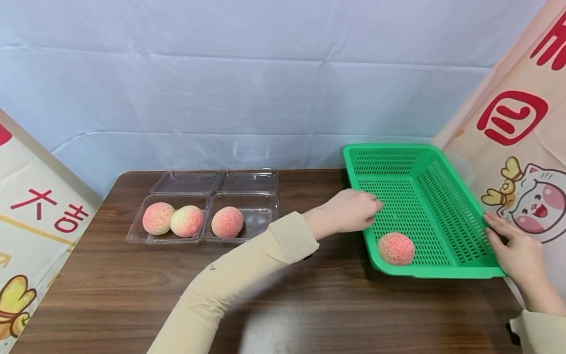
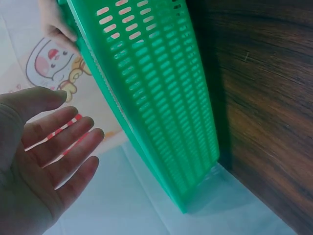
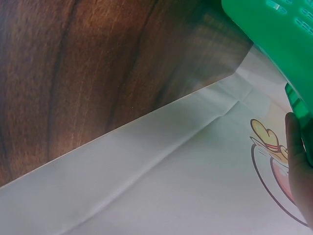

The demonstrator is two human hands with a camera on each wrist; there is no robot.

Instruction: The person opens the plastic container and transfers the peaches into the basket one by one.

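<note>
A green plastic basket [image 1: 393, 211] with slotted sides stands at the right of the table. One pink, speckled peach [image 1: 396, 249] lies in its near left corner. Over the basket's left rim is my left hand [image 1: 349, 210]; the left wrist view shows its fingers [image 2: 73, 142] loosely spread with nothing in them. My right hand [image 1: 515, 248] holds the basket's right rim, its fingers partly hidden by that rim. To the left, a clear plastic clamshell box [image 1: 132, 235] has two peaches [image 1: 158, 219] side by side. Another clear box [image 1: 261, 221] beside it has one peach [image 1: 227, 222].
Both clear boxes have their lids [image 1: 185, 183] folded back toward the light blue backdrop [image 1: 265, 98]. Printed cloths [image 1: 513, 162] hang at the left and right sides. The brown wooden table [image 1: 132, 285] runs along the front.
</note>
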